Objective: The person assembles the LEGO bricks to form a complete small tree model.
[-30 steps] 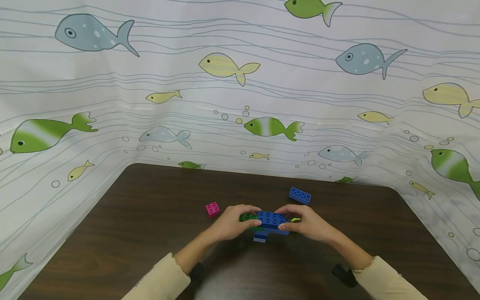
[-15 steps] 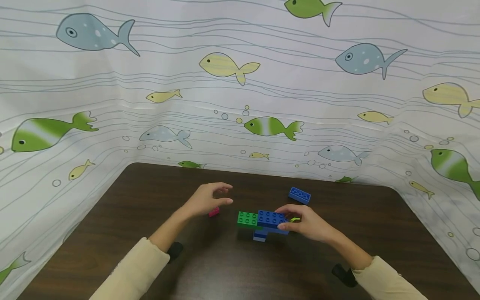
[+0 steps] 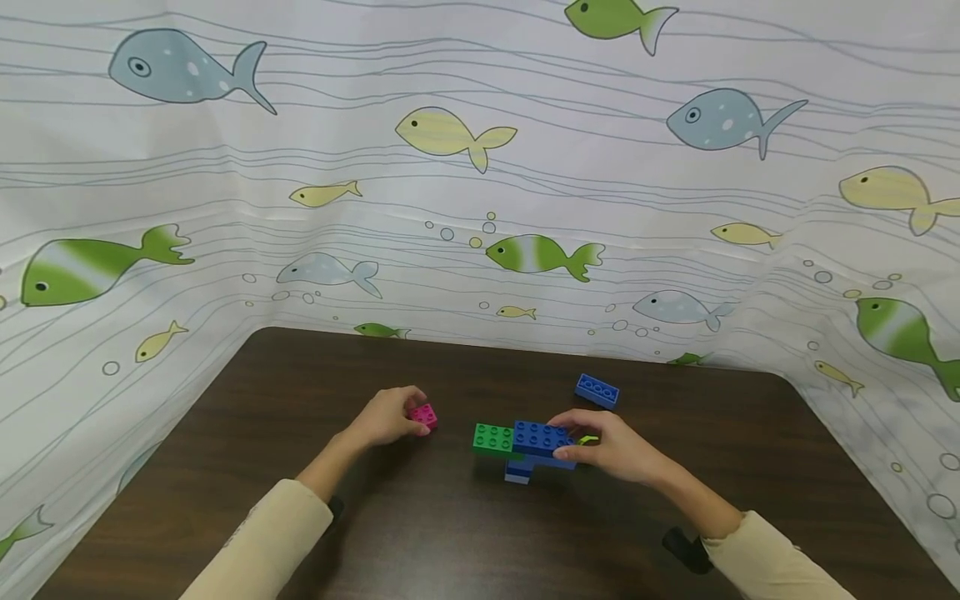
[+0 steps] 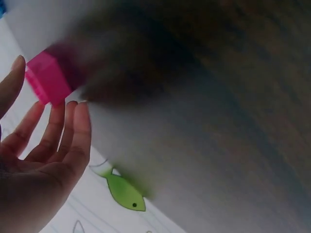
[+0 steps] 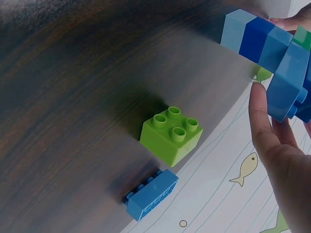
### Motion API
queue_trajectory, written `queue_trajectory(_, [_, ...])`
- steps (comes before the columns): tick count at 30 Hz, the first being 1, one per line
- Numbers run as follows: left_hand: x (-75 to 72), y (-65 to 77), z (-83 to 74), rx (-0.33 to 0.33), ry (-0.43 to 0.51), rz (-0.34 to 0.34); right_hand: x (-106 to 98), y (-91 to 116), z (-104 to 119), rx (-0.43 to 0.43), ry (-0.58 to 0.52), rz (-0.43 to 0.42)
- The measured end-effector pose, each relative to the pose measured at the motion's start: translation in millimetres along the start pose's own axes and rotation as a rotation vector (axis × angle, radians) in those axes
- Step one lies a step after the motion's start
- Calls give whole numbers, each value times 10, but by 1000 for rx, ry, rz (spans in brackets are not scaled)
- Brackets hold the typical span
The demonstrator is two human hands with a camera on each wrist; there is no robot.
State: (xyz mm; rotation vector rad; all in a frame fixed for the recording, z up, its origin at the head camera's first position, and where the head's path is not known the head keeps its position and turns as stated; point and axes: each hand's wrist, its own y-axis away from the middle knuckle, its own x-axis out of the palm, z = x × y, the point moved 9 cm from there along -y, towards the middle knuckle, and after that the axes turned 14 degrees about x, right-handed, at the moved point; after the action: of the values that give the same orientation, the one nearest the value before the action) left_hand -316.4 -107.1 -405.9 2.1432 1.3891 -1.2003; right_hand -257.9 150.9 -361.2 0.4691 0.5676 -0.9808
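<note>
On the brown table (image 3: 450, 533), a loose blue brick (image 3: 597, 391) lies on its side behind the blue-and-green block build (image 3: 527, 440), and the right hand (image 3: 611, 446) hides most of a lime brick (image 5: 171, 136) from the head camera. The left hand (image 3: 386, 415) has its thumb and fingers apart around the pink brick (image 3: 424, 416), left of the build, but I can't tell if they grip it. The right hand's bent fingers and thumb pinch the build's blue end.
</note>
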Motion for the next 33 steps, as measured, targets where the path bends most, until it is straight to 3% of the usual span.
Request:
queue_trajectory(6, [44, 3, -35, 9, -45, 12, 22, 5, 13, 0, -7, 4])
queue_trajectory(11, [-39, -12, -154, 42, -1, -19, 33, 18, 30, 1, -9, 5])
queue_trajectory(19, [-139, -17, -683, 213, 117, 0, 36, 44, 45, -1, -15, 2])
queue_trajectory(25, [-69, -13, -1091, 337, 87, 31, 30, 52, 43, 0, -11, -3])
queue_trajectory(29, [31, -5, -1245, 384, 63, 54, 30, 49, 45, -1, -7, -7])
queue_trajectory(33, [120, -6, -1294, 398, 63, 72, 33, 50, 41, 9, -8, -3])
